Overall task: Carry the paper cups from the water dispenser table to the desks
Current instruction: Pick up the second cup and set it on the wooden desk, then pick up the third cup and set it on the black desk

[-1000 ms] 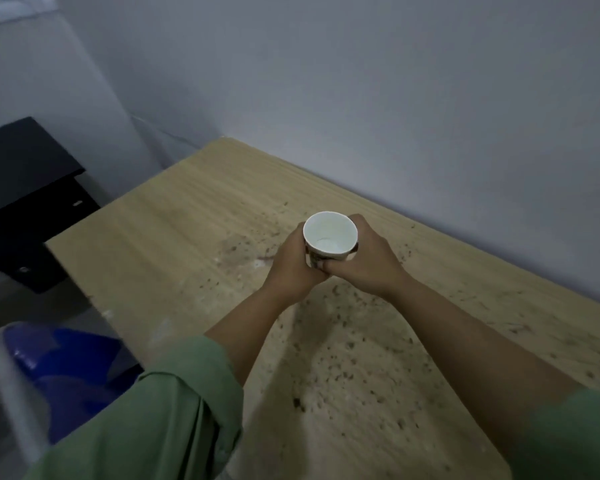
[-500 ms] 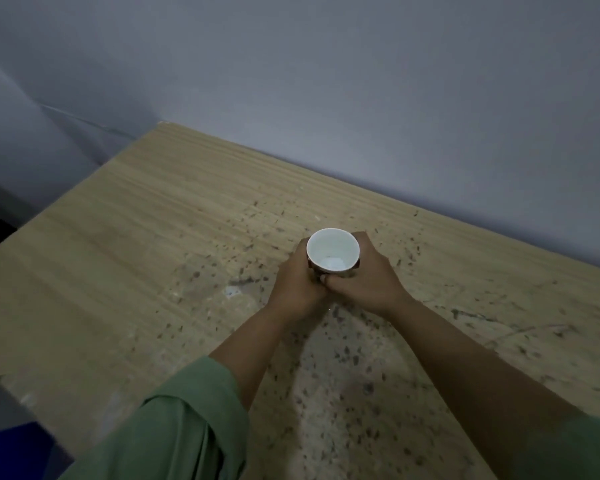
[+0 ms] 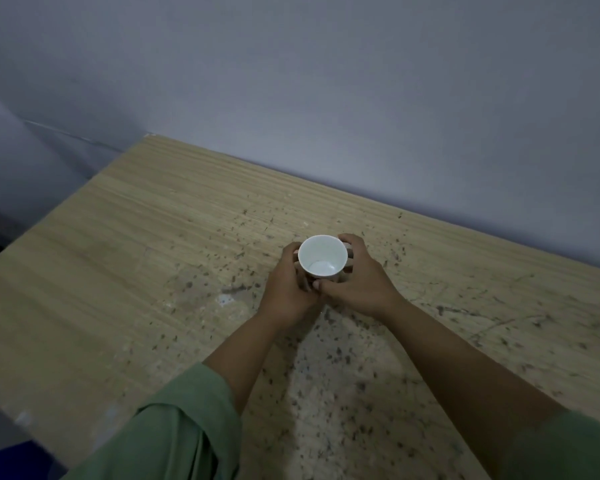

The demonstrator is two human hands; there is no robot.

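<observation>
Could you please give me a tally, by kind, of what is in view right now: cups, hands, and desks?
Paper cup: 1, upright, held between both hands
Hands: 2, left hand and right hand
Wooden desk: 1, speckled with dark marks
Total: 4

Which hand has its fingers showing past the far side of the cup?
The right hand: its fingers curl round the far rim of the paper cup. The left hand covers only the near left side.
</observation>
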